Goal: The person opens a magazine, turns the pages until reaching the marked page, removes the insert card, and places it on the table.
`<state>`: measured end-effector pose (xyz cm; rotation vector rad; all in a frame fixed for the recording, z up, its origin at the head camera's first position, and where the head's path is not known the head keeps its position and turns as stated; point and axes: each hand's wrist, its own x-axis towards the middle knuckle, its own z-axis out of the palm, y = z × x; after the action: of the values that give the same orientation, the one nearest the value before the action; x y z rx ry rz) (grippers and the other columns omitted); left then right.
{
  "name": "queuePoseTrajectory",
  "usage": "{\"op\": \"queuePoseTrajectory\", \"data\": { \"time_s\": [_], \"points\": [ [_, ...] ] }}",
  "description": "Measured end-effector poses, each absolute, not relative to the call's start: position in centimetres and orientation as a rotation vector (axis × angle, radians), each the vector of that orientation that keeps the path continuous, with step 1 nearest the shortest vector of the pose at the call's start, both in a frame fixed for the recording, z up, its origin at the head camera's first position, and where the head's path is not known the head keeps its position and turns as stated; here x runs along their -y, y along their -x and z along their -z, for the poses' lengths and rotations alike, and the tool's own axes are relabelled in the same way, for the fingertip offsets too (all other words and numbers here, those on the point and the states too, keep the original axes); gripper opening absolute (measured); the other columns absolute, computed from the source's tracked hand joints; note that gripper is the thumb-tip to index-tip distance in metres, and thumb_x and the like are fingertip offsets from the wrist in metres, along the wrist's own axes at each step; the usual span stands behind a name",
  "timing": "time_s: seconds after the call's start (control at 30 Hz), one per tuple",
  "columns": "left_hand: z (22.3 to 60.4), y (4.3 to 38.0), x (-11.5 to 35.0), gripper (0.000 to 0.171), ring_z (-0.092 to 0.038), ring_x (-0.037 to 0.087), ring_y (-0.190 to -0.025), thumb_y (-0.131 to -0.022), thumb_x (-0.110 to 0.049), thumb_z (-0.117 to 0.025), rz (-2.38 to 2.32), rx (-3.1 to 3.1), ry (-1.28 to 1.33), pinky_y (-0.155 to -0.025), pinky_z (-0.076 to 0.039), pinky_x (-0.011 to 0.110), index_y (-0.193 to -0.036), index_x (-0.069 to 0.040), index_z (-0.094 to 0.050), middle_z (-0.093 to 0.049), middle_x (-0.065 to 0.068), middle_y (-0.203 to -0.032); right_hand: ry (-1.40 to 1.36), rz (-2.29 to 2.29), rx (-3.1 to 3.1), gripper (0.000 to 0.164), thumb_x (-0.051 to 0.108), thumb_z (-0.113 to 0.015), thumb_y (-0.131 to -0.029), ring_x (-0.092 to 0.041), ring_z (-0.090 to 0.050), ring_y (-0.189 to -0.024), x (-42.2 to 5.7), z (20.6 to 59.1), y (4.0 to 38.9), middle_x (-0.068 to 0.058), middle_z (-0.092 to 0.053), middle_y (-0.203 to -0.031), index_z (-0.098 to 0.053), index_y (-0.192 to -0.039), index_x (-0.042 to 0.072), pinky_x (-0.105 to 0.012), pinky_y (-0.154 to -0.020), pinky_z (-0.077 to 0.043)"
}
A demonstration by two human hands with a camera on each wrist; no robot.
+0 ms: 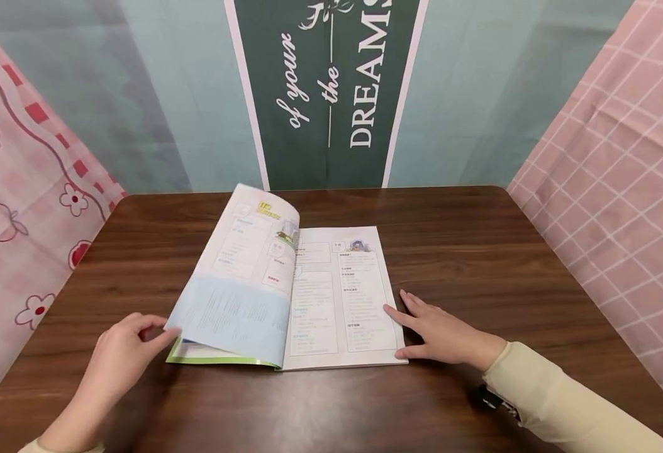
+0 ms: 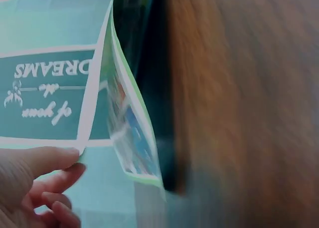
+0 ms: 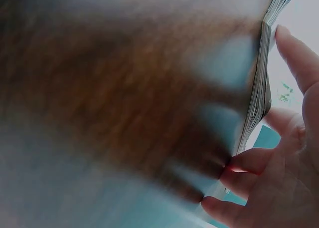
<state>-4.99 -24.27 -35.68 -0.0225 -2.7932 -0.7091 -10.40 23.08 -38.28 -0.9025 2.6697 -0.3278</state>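
Observation:
An open book (image 1: 331,302) with printed pages and a green-edged cover lies in the middle of the table in the head view. Between thumb and forefinger my left hand (image 1: 124,352) pinches the lower outer corner of the left-hand page (image 1: 241,283), which is lifted and curves above the cover. The left wrist view has that hand (image 2: 45,183) at the page corner, with the cover's inner side (image 2: 132,138) beyond. My right hand (image 1: 441,330) rests at the book's right edge, fingers spread, some on the page and some on the table. In the right wrist view the fingers touch the page block (image 3: 259,83).
The dark brown wooden table (image 1: 462,251) extends around the book. Behind it hangs a green cloth with white lettering (image 1: 331,94). Pink patterned cloth (image 1: 20,239) stands at the left and pink checked cloth (image 1: 620,157) at the right.

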Motion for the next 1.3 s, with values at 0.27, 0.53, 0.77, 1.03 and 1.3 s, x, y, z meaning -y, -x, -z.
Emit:
{"op": "queuePoseTrajectory", "data": {
  "time_s": [0.27,0.53,0.77,1.03,1.3],
  "points": [
    [36.6,4.9,25.6,0.018,-0.046,0.014,-0.062,-0.078,-0.030,-0.074,0.627,3.112,0.012,-0.055,-0.036,0.033,-0.080,-0.013,-0.069,-0.053,-0.002,-0.072,0.918,0.275,-2.724,0.076,0.059,-0.056,-0.083,-0.042,-0.029,-0.131,-22.9,38.4,10.5,-0.031,-0.028,-0.143,-0.041,-0.141,0.013,-0.056,-0.094,-0.035],
    [36.1,5.2,25.8,0.025,-0.055,0.022,-0.070,-0.077,-0.038,-0.073,0.493,3.307,-0.004,-0.054,-0.041,0.040,-0.083,-0.014,-0.070,-0.059,0.004,-0.082,0.855,0.268,-2.826,0.062,0.051,-0.062,-0.082,-0.040,-0.043,-0.123,-21.6,38.1,10.5,-0.032,-0.041,-0.133,-0.056,-0.130,0.012,-0.050,-0.085,-0.045],
    [34.7,5.2,24.0,0.042,-0.047,0.019,-0.057,-0.078,-0.031,-0.074,0.483,3.043,0.044,-0.047,-0.037,0.036,-0.105,0.000,-0.068,-0.055,0.008,-0.081,0.927,0.151,-2.934,0.032,0.014,-0.062,-0.089,-0.037,-0.055,-0.110,-21.1,38.0,10.8,-0.031,-0.054,-0.120,-0.064,-0.121,0.013,-0.046,-0.077,-0.049],
    [33.3,6.6,16.7,0.024,-0.034,0.005,-0.055,-0.074,-0.014,-0.079,0.799,2.655,0.401,-0.049,-0.030,0.024,-0.096,-0.005,-0.074,-0.040,-0.006,-0.063,0.895,0.238,-2.884,0.029,0.015,-0.061,-0.090,-0.040,-0.056,-0.108,-21.2,37.7,11.2,-0.034,-0.053,-0.118,-0.066,-0.118,0.011,-0.049,-0.076,-0.048],
    [33.8,9.0,6.1,0.026,-0.038,0.007,-0.056,-0.081,-0.023,-0.073,1.036,2.735,0.707,-0.051,-0.034,0.023,-0.103,-0.010,-0.073,-0.045,-0.006,-0.063,0.851,0.339,-2.869,0.024,0.026,-0.058,-0.091,-0.042,-0.058,-0.103,-20.5,37.6,11.7,-0.033,-0.057,-0.111,-0.071,-0.107,0.014,-0.051,-0.078,-0.048]
  ]
}}
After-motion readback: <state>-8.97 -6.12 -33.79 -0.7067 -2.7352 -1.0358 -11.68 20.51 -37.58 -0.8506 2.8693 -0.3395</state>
